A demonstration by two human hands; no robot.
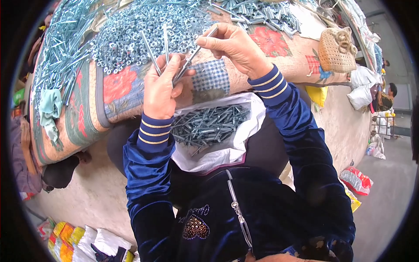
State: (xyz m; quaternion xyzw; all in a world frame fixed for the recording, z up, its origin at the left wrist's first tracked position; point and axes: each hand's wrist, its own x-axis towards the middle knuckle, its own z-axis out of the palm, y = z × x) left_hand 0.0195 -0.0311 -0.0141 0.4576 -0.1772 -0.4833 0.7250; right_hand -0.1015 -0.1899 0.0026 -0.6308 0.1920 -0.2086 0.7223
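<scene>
Over the near edge of the table, my left hand (160, 94) is closed round several thin metal bolts (149, 49), which fan upward from its fingers. My right hand (240, 49) pinches the upper end of another metal bolt (200, 47) between thumb and fingers. That bolt slants down to the left hand's fingertips, where a thicker metal piece shows. Just beyond the hands spreads a heap of small nuts and washers (131, 41). Short metal tubes (273, 16) lie farther back on the right. In my lap, a white sack (257, 114) gapes with many metal bolts (209, 124) inside.
Long bolts (65, 56) are heaped on the table's left, beside a pale green cloth (50, 107). Patterned fabric (209, 76) covers the table. A woven basket (336, 50) stands at the right edge. People sit at left and far right; bags (358, 180) lie on the floor.
</scene>
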